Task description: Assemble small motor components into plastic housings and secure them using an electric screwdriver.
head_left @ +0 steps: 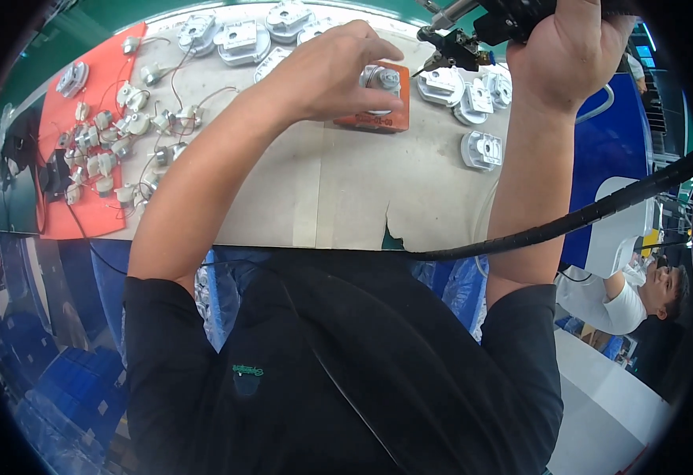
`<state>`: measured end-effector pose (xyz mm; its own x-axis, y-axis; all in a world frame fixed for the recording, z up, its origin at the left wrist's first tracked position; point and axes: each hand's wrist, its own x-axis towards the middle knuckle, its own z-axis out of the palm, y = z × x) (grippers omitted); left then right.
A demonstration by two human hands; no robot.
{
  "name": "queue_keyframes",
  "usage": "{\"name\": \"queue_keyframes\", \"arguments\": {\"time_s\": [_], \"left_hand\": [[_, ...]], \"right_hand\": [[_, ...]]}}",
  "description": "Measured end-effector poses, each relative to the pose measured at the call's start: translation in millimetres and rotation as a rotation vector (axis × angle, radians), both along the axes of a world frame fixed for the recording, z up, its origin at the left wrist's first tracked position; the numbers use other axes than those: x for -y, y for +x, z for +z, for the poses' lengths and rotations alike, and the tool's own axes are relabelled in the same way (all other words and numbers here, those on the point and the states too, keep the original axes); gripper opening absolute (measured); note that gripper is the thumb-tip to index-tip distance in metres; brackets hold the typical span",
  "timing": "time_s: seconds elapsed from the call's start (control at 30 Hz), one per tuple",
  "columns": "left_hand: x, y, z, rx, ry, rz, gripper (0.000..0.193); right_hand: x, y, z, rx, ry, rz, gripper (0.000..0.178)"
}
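Observation:
An orange block-shaped fixture lies on the bench toward the far edge, with a small white and grey round part seated in it. Over the fixture, my left hand has its thumb and fingers spread to either side of that part. Whether the fingertips touch it I cannot tell. My right hand is raised at the upper right, wrapped round a black powered screwdriver. The metal screw-feeding head of this tool points left, its thin tip just right of the fixture and apart from it.
Several white round housings stand along the far edge; more sit right of the fixture. Small wired motors crowd a red sheet at left. A black wrapped cable crosses at right. Another person is at far right.

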<state>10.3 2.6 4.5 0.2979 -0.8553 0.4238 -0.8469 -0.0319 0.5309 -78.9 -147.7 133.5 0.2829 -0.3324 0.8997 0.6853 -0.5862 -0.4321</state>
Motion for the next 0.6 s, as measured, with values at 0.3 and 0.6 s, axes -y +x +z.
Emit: {"name": "queue_keyframes", "arguments": {"time_s": [0.3, 0.6], "left_hand": [[6.0, -24.3, 33.0, -0.221, -0.029, 0.057, 0.019], [4.5, -32.2, 28.9, -0.291, -0.091, 0.04, 0.016]], "right_hand": [[-16.5, -8.6, 28.8, -0.017, 0.056, 0.073, 0.023], [-30.4, -25.6, 41.5, -0.038, 0.183, 0.122, 0.021]]}}
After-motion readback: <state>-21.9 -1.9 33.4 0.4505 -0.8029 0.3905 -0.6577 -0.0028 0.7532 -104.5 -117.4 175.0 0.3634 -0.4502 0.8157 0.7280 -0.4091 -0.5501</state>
